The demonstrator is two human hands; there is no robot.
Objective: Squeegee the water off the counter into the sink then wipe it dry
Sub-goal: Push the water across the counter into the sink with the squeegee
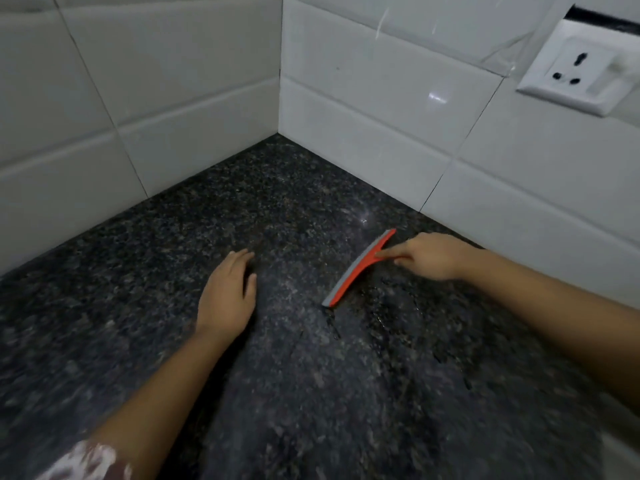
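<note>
An orange squeegee [358, 270] with a grey rubber blade stands on the dark speckled granite counter [294, 375], blade edge down and running diagonally. My right hand [433, 256] grips its handle from the right, forefinger stretched along the handle toward the blade. Flat on the counter to the squeegee's left lies my left hand [227, 294], fingers straight and holding nothing. Small water drops and streaks [381, 317] glisten on the stone just right of and below the blade. No sink is in view.
White tiled walls [363, 109] meet in a corner behind the counter. A white wall socket [575, 69] sits at the upper right. A patterned sleeve [86, 459] shows at the lower left edge.
</note>
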